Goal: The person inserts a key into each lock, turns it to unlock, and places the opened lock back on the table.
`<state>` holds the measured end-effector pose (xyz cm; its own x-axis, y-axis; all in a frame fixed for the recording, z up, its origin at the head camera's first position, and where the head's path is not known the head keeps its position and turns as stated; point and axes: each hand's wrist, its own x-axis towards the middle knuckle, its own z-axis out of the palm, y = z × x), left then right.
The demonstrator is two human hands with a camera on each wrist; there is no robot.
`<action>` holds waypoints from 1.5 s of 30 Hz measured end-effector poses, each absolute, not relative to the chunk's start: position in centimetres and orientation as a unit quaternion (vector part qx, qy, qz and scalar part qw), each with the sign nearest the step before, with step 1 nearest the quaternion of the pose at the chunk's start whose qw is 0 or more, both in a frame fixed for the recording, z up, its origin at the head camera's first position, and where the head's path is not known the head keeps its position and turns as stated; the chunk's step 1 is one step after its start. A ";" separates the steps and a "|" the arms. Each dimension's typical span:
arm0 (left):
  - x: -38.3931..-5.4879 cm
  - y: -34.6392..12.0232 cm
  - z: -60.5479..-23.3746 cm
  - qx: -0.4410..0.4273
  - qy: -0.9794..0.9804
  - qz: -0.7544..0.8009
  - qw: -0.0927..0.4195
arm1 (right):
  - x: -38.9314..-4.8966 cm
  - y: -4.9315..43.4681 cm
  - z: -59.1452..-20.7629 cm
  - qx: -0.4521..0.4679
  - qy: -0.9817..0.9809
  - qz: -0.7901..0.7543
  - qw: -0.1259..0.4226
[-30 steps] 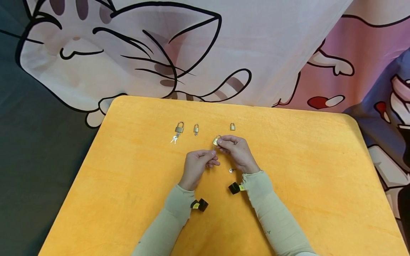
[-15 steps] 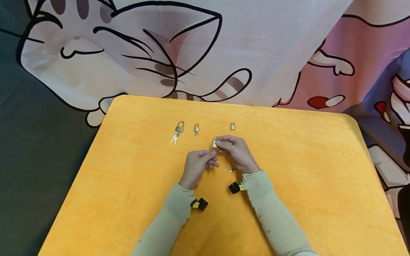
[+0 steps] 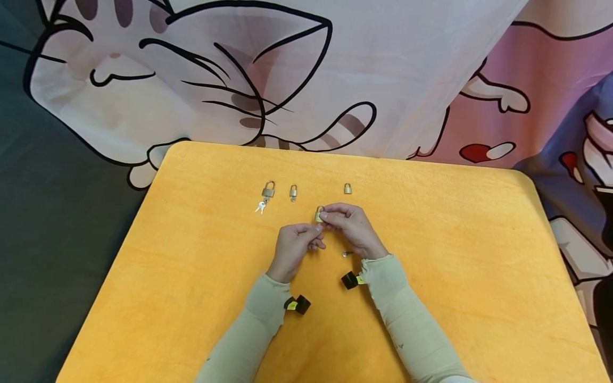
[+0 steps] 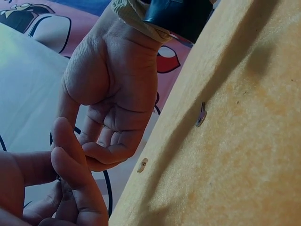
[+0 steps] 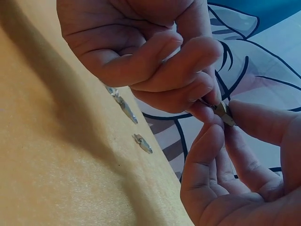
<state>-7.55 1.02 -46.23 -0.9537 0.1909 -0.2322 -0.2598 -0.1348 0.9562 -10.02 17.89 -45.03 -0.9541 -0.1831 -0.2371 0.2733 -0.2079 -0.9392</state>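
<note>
In the head view my right hand (image 3: 353, 226) pinches a small brass padlock (image 3: 319, 215) upright between thumb and fingers, shackle up. My left hand (image 3: 298, 247) meets it from below left, thumb and forefinger pressed together. In the right wrist view the left fingertips (image 5: 204, 89) pinch a thin sliver at the padlock's (image 5: 225, 114) lower end. It looks like a key, mostly hidden by the fingers. Another key (image 3: 346, 254) lies on the table under the right wrist; it also shows as a loose key (image 4: 201, 115) in the left wrist view.
On the yellow table (image 3: 191, 276), a larger padlock (image 3: 268, 192) with keys (image 3: 261, 206) attached lies back left. Beside it is a narrow padlock (image 3: 293, 193), and farther right a small padlock (image 3: 347, 189). A cartoon-printed cloth (image 3: 407, 64) hangs behind the table's far edge.
The padlock in my right hand has shifted slightly left and down toward the left fingertips, turning from tilted to more upright. My left hand has hardly moved.
</note>
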 end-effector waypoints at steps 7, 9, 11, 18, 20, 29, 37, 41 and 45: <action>-7.6 1.0 -46.2 -0.011 0.635 0.755 0.163 | -10.1 17.9 -44.9 0.042 0.621 -0.771 0.136; -7.6 1.0 -46.2 -0.008 0.636 0.752 0.171 | -10.1 17.9 -44.9 0.048 0.621 -0.771 0.133; -7.6 1.0 -46.1 -0.008 0.642 0.746 0.175 | -10.2 17.9 -45.0 0.051 0.622 -0.770 0.130; -7.6 1.1 -46.2 -0.008 0.655 0.736 0.173 | -10.2 18.0 -45.1 0.059 0.619 -0.773 0.128; -7.6 1.1 -46.2 -0.009 0.656 0.735 0.172 | -10.2 18.0 -45.1 0.061 0.617 -0.774 0.127; -7.8 1.1 -45.7 -0.026 0.677 0.714 0.175 | -10.2 17.9 -45.2 0.062 0.608 -0.781 0.130; -7.7 1.0 -46.5 -0.034 0.661 0.736 0.141 | -10.0 17.7 -45.0 0.056 0.607 -0.781 0.138; -7.7 0.9 -46.4 -0.038 0.642 0.753 0.139 | -9.9 17.7 -45.0 0.053 0.613 -0.776 0.142; -7.8 0.9 -46.3 -0.043 0.628 0.763 0.145 | -9.9 17.6 -45.0 0.051 0.617 -0.772 0.144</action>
